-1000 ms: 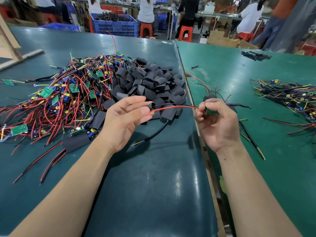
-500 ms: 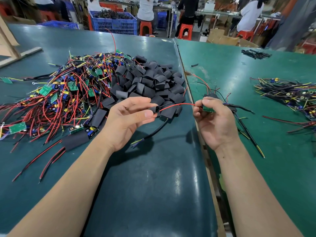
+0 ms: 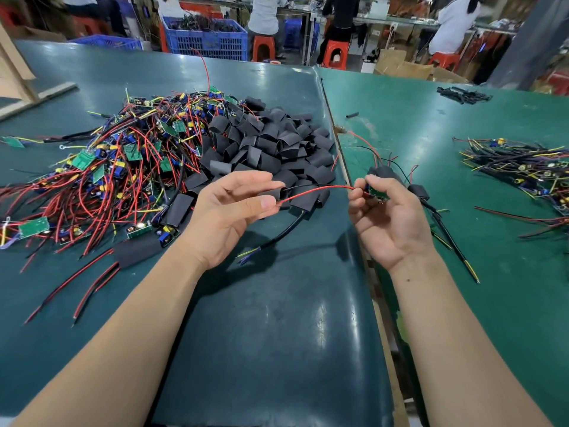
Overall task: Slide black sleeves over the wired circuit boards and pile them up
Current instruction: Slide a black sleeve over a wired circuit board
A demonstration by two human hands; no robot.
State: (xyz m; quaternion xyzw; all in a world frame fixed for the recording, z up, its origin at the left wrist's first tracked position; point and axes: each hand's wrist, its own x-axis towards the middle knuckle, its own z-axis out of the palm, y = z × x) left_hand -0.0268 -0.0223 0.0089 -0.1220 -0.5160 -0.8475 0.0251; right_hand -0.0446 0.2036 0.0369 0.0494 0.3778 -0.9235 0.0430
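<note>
Circuit board (image 3: 376, 192) in right hand (image 3: 388, 217), wires (image 3: 317, 190) pinched by left hand (image 3: 234, 211)

Two green-topped benches butt edge to edge: dark teal bench (image 3: 277, 334) left, brighter green bench (image 3: 462, 303) right. On the teal one: tangle of wired circuit boards (image 3: 107, 174) at 10 o'clock, heap of black sleeves (image 3: 271, 146) at 12. On the green one: sleeved boards (image 3: 412, 186) just past the seam, another wire bundle (image 3: 523, 167) at 2, dark scraps (image 3: 462, 95) at 1.
</note>
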